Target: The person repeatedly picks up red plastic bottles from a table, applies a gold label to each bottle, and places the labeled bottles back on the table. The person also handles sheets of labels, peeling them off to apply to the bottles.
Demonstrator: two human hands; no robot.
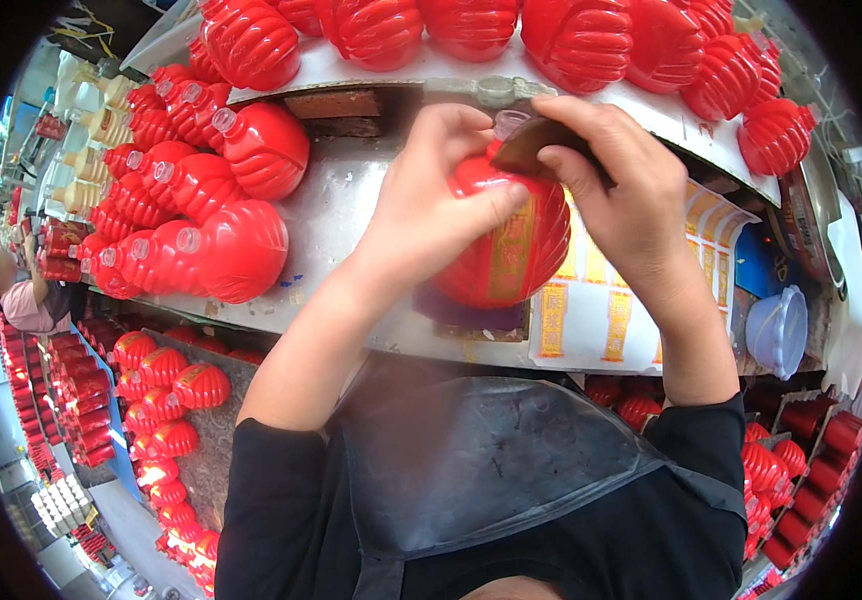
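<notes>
A round, ribbed red bottle stands on the metal work table in front of me, its clear neck at the far side. Down its near side runs a gold-and-red label strip. My left hand is curled around the bottle's left shoulder, with the thumb pressed near the top of the label. Between the thumb and fingers of my right hand is a thin, dark brown curved piece, perhaps a scraper. It lies close by the neck; whether it touches the bottle is hard to tell.
Right of the bottle lies a white sheet of gold labels. Red bottles crowd the table's left side, and more line a white raised shelf at the back. A pale blue tub sits far right. Another person is far left.
</notes>
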